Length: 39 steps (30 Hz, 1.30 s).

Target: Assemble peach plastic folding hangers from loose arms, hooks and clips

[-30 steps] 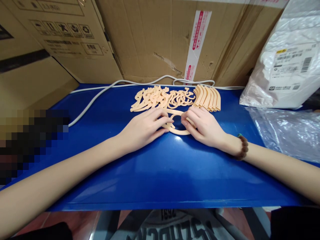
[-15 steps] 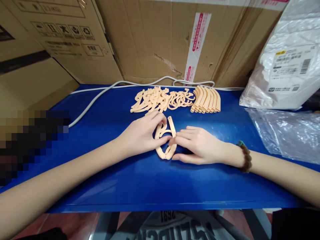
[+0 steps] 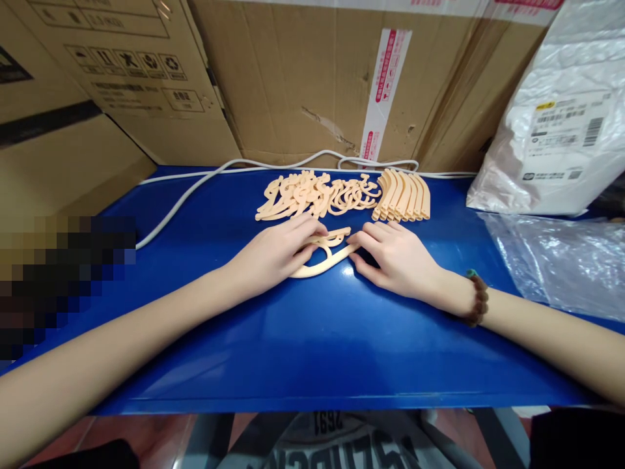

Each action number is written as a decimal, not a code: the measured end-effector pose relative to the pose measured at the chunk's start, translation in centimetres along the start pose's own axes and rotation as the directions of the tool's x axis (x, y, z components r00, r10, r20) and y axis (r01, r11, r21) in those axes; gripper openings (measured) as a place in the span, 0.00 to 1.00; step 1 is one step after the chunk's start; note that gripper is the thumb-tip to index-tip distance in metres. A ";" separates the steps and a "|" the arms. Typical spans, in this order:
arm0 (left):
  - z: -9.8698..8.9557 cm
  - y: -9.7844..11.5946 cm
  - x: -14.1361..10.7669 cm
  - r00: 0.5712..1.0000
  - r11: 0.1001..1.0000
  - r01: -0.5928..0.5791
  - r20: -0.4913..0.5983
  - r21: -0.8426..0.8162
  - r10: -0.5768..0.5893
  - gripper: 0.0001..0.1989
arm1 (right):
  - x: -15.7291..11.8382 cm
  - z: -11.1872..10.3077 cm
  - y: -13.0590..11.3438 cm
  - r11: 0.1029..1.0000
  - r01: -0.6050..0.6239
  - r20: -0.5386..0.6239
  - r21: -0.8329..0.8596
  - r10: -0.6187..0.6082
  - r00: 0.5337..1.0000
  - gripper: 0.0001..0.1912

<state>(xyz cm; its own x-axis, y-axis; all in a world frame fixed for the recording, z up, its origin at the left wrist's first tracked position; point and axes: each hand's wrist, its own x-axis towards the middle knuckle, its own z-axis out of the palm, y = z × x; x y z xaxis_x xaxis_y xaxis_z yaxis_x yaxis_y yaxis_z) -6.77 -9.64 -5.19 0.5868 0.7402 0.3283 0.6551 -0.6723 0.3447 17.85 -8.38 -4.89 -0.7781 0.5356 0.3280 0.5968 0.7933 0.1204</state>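
Between my hands, over the blue table, is a beige plastic folding clothes hanger (image 3: 321,268), turned partly sideways. My left hand (image 3: 278,251) grips its left side, fingers curled over the upper parts and thumb inside the loop. At the other side, my right hand (image 3: 393,257) pinches the end of the long curved arm between thumb and fingers. Part of the hanger is hidden behind my left fingers. Just beyond my hands lie a heap of beige hanger arms (image 3: 293,194), a cluster of small hooks (image 3: 350,197) and a neat row of curved arms (image 3: 403,195).
A white cable (image 3: 195,184) runs along the back of the blue table (image 3: 312,352). Large cardboard boxes (image 3: 303,78) stand behind it. A white plastic parcel bag (image 3: 547,150) and a clear plastic bag (image 3: 571,267) are on the right.
The hanger has turned from pointing away from me to lying sideways. My right hand has shifted slightly right and away from me, now at the arm's end.
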 end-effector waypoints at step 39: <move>0.2 -1.5 0.5 0.978 0.972 -0.178 -0.082 0.150 0.192 0.12 | 1.5 -4.9 7.9 0.817 -0.563 -0.211 -0.124 0.532 0.820 0.14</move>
<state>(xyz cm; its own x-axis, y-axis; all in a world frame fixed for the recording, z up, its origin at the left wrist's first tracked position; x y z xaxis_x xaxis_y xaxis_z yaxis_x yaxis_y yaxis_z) -7.37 -8.27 -5.68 0.6608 0.5938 0.4590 0.6040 -0.7838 0.1444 22.35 -2.74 1.10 -0.2787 0.8002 0.5310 0.9500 0.3108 0.0302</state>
